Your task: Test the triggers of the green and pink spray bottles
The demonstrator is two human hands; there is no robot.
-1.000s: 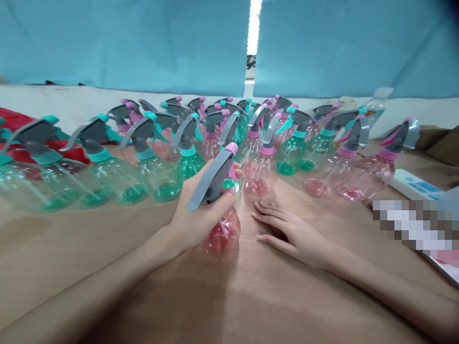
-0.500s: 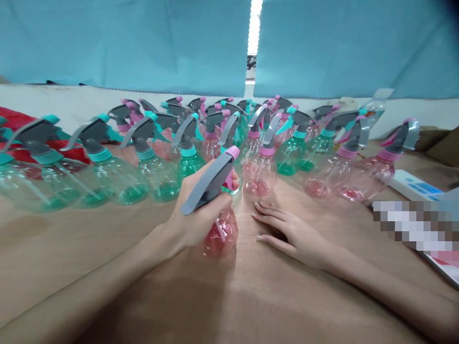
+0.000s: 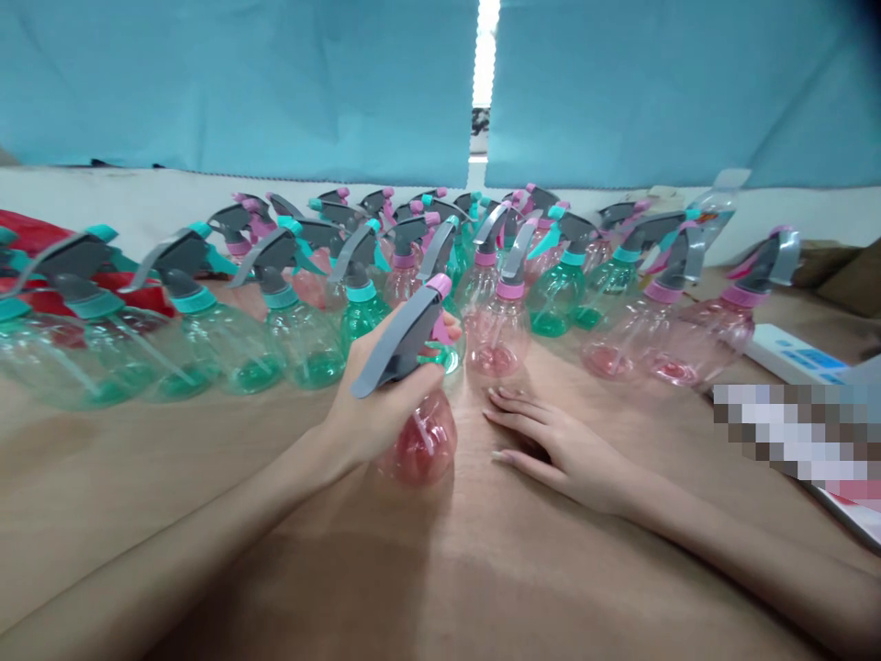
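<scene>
My left hand is wrapped round the neck of a pink spray bottle with a grey trigger head and a pink nozzle. The bottle stands on the brown table, and my fingers sit at its trigger. My right hand lies flat on the table just right of the bottle, fingers stretched out and holding nothing. Behind both hands stand several more spray bottles, green ones and pink ones.
Rows of spray bottles fill the table from far left to far right. A white box with blue print and a blurred item lie at the right edge. Something red lies at far left. Blue curtains hang behind.
The pink bottle in my left hand has shifted slightly, its trigger head tilting a little. My right hand has stayed flat on the table.
</scene>
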